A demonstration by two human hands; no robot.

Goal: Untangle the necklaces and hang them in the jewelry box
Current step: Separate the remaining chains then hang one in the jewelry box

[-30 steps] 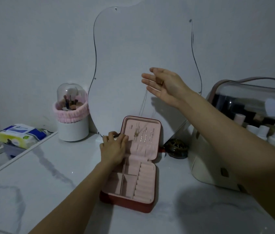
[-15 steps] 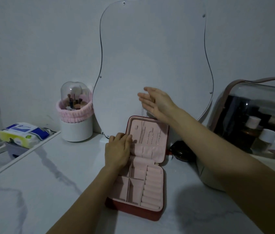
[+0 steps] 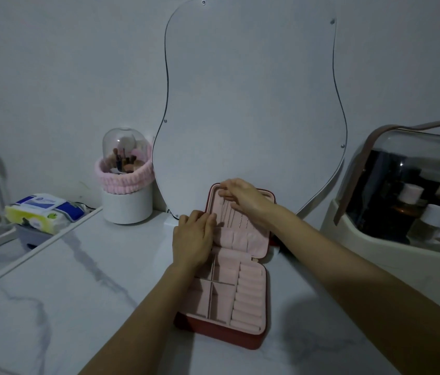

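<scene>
The right hand (image 3: 243, 197) – fingers (image 3: 225, 194) pinching a barely visible necklace (image 3: 227, 215) – sits at the jewelry box (image 3: 240, 307) lid's top edge, chain hanging straight down, while the left hand (image 3: 193, 239) lies flat bracing the lid.

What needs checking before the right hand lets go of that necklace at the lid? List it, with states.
1. Jewelry box lies open, lid upright: ok.
2. Left hand rests on the lid's left edge to brace it: ok.
3. Right hand is at the lid's top, where the hooks should be: ok.
4. Necklace seated on a hook: cannot tell, the fingers cover it.
5. Chains in the lid hang straight and apart: ok as far as visible.
6. Chain ends tucked in the lid's pocket: cannot tell.
</scene>
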